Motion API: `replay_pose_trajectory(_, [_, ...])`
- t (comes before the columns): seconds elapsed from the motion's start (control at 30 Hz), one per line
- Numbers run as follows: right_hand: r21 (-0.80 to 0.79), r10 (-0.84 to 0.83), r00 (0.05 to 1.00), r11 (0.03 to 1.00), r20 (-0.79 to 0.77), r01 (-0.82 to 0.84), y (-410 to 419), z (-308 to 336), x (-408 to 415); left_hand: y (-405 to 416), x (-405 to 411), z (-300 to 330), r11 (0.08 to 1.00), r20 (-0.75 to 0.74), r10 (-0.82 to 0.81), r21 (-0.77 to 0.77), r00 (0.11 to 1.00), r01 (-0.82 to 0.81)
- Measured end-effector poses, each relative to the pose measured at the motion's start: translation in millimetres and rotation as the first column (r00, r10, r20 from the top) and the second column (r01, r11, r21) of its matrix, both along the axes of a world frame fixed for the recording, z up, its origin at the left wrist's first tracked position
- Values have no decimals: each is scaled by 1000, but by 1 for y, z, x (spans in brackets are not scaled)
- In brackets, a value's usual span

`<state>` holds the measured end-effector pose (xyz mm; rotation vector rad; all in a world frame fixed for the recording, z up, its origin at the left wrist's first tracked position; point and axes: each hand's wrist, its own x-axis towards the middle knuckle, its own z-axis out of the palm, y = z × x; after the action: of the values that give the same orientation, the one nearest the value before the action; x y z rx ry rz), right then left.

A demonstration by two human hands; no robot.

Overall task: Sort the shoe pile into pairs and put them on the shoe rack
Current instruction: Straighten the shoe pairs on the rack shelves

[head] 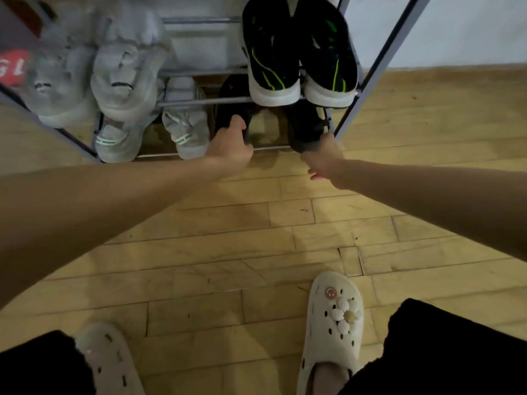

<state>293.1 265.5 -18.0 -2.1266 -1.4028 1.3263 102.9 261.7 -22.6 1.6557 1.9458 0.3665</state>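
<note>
Two black shoes lie on the bottom shelf of the metal shoe rack [199, 101]. My left hand [231, 143] grips the heel of the left black shoe [231, 109]. My right hand [323, 158] pinches the heel of the right black shoe [305, 126]. Above them, a pair of black sneakers with green stripes [299, 52] rests on the middle shelf. Grey sneakers [122, 78] fill the middle shelf's left side, and another grey pair [185, 124] stands on the bottom shelf beside the black shoes.
The wooden floor [256, 238] stretches between the rack and my feet, which wear cream clogs [333, 329]. A white wall [470, 29] lies to the right of the rack. A red item [14, 67] shows at the far left.
</note>
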Motion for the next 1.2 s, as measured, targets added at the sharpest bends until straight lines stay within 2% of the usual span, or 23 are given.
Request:
replay_pose_trajectory(0.07, [27, 29, 998, 999, 48, -31, 0, -12, -7, 3, -8, -11, 996, -81, -26, -90, 996, 19])
replay_pose_trajectory(0.13, [73, 27, 992, 997, 121, -36, 4, -24, -12, 10, -13, -20, 990, -116, 37, -131, 993, -52])
replay_pose_trajectory(0.23, [165, -24, 978, 986, 206, -11, 15, -41, -13, 26, -21, -31, 979, -100, 123, -150, 987, -137])
replay_pose_trajectory(0.37, [194, -22, 958, 980, 285, -35, 23, -56, -2, 29, -18, -48, 987, -45, 37, -153, 998, -44])
replay_pose_trajectory(0.47, [244, 57, 936, 958, 347, -149, 29, -59, 6, 28, -13, -56, 992, -51, 78, -97, 996, -83])
replay_pose_trajectory(0.57, [195, 160, 913, 949, 375, -247, 38, -60, 9, 28, -8, -59, 989, -82, 144, -1, 986, -145])
replay_pose_trajectory(0.77, [205, 152, 909, 947, 389, -246, 45, -60, 11, 22, 6, -58, 971, -130, 239, 46, 962, -235])
replay_pose_trajectory(0.9, [227, 157, 896, 936, 416, -270, 40, -63, 12, 28, -5, -59, 987, -148, 156, 49, 977, -150])
replay_pose_trajectory(1.07, [249, 147, 893, 930, 425, -272, 39, -66, 12, 39, -22, -59, 997, -200, 75, -22, 977, -81])
replay_pose_trajectory(1.2, [242, 138, 895, 935, 425, -259, 40, -65, 10, 37, -20, -60, 999, -217, -17, 26, 976, 23])
